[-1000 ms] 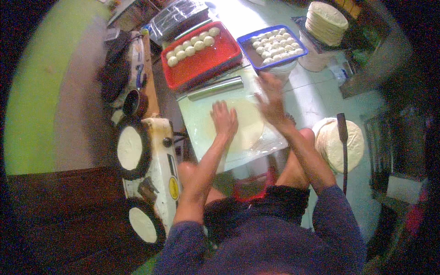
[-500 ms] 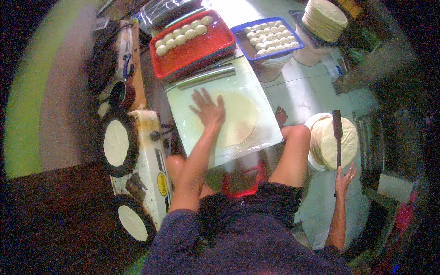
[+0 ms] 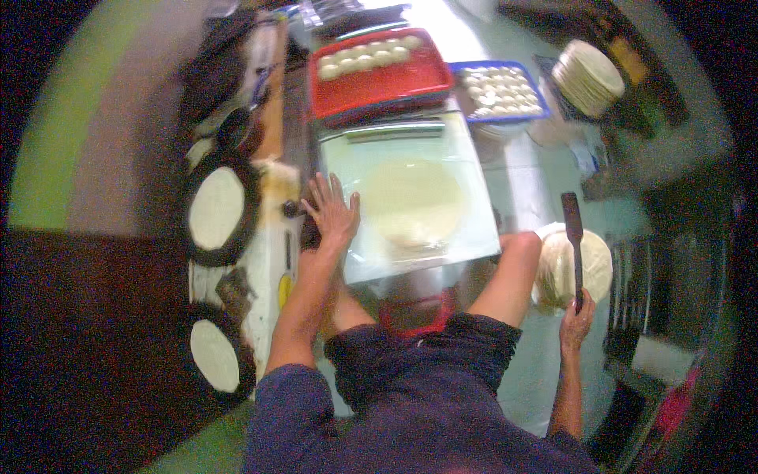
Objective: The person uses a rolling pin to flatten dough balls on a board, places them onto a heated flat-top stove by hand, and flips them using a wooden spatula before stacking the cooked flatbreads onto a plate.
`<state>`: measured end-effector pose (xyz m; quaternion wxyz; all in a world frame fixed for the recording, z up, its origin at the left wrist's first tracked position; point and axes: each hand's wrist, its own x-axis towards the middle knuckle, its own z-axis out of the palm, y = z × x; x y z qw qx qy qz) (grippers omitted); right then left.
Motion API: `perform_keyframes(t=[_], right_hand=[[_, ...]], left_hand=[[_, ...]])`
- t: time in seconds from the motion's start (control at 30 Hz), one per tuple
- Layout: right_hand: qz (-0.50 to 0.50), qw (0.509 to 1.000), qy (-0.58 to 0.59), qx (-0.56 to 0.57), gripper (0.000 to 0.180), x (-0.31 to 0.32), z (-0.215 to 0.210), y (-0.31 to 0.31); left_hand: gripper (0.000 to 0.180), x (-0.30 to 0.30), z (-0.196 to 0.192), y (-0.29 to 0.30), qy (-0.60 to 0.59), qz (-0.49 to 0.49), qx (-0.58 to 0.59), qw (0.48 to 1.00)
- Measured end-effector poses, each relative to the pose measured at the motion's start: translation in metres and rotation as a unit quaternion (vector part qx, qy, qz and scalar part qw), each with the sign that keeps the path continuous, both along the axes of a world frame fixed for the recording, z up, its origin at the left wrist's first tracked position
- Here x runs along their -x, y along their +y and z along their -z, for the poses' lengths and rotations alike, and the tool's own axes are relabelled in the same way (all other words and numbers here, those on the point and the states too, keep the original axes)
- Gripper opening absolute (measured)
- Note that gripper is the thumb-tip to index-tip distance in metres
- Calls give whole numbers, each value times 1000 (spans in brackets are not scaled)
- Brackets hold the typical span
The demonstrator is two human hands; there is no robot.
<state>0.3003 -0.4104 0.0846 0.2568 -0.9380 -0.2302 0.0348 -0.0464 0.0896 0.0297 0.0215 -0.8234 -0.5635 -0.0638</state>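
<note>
My left hand point(image 3: 332, 212) has its fingers spread at the left edge of a pale work board point(image 3: 355, 265), apart from the dough. A thin round sheet of dough point(image 3: 414, 201) lies flat on that board. In my right hand point(image 3: 578, 322) is a dark spatula point(image 3: 573, 229), gripped by its handle with the blade pointing away from me. Beneath the spatula sits a stack of round flatbreads point(image 3: 591, 265). To my left, a stove point(image 3: 272, 237) carries two black pans, the far pan point(image 3: 251, 213) and the near pan point(image 3: 246, 355), each with a pale flatbread in it.
A metal rolling rod point(image 3: 395, 133) rests along the board's far edge. Beyond it stand a red tray point(image 3: 387, 87) and a blue tray point(image 3: 505, 117), both with dough balls. Another flatbread stack point(image 3: 588, 79) is at the far right. A red stool edge point(image 3: 414, 320) shows between my legs.
My left hand has moved left off the dough sheet to the board's edge. My right hand still holds the spatula, now slightly further left. The whole view has turned.
</note>
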Motion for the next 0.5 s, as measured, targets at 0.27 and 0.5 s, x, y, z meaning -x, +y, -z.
perform_keyframes(t=[0.27, 0.5], right_hand=[[-530, 831, 57, -159, 29, 231, -90, 359], [-807, 590, -19, 28, 30, 399, -153, 438]], left_hand=[[77, 160, -43, -51, -144, -126, 52, 980], [48, 302, -44, -159, -361, -166, 215, 892]])
